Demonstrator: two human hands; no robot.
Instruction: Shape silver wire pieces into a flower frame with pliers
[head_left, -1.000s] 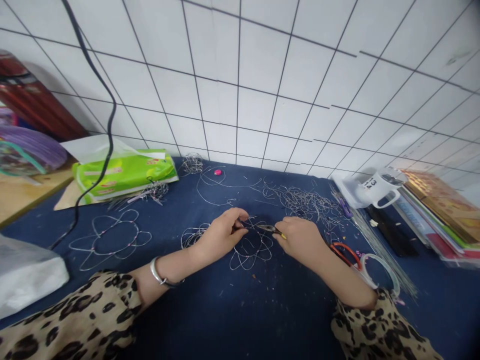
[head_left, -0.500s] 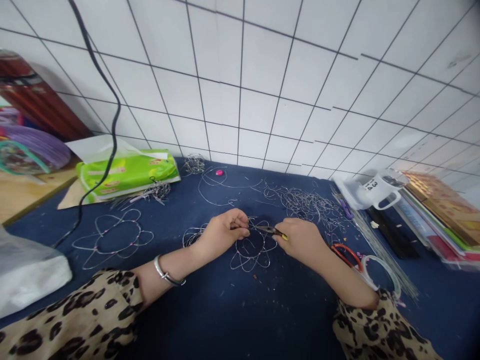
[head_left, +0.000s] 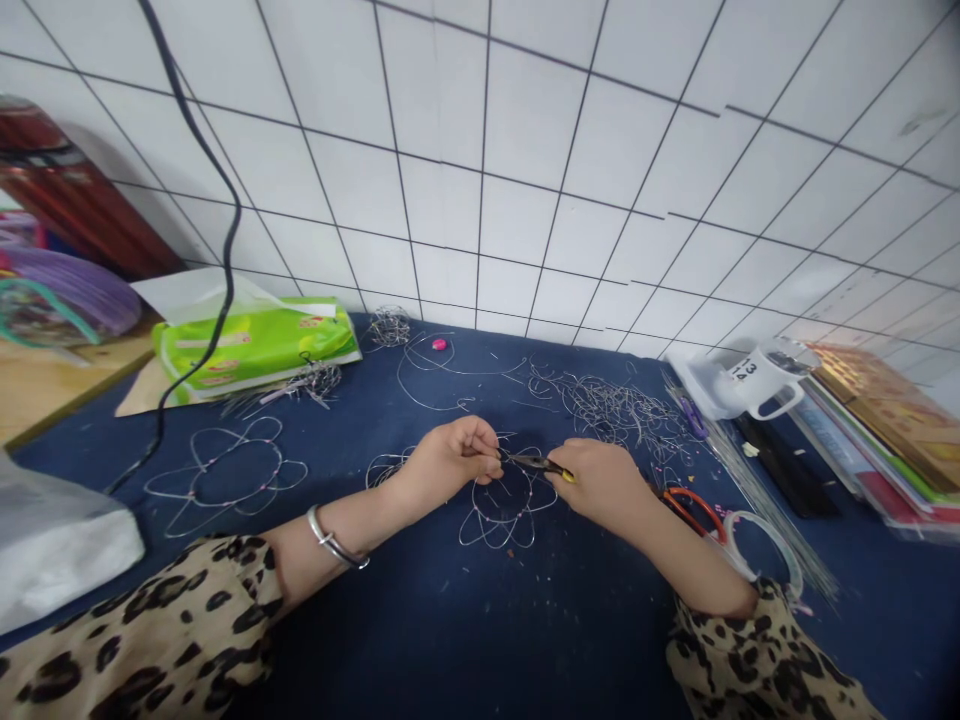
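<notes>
A flower-shaped wire ring (head_left: 501,520) with looped petals and small pink beads hangs or lies under my two hands. My left hand (head_left: 461,455) pinches its wire between thumb and fingers at the upper left. Needle-nose pliers (head_left: 534,462) with a yellow-marked handle are in my right hand (head_left: 600,478), their jaws pointing left close to my left fingertips. Whether the jaws grip the wire is too small to tell. A larger wire flower (head_left: 236,470) lies to the left, and more coiled wire (head_left: 386,468) is partly hidden behind my left hand.
A tangle of wire offcuts (head_left: 615,405) lies behind my right hand. Orange-handled scissors (head_left: 694,508), a clear ring (head_left: 769,545) and straight wires (head_left: 787,535) are at right, near a white mug (head_left: 772,375). A green tissue pack (head_left: 262,345), black cable (head_left: 229,250) and plastic bag (head_left: 67,540) are left.
The wire flower has tilted and shifted slightly under my hands. The pliers' jaws have moved a little, and both hands stay nearly in place.
</notes>
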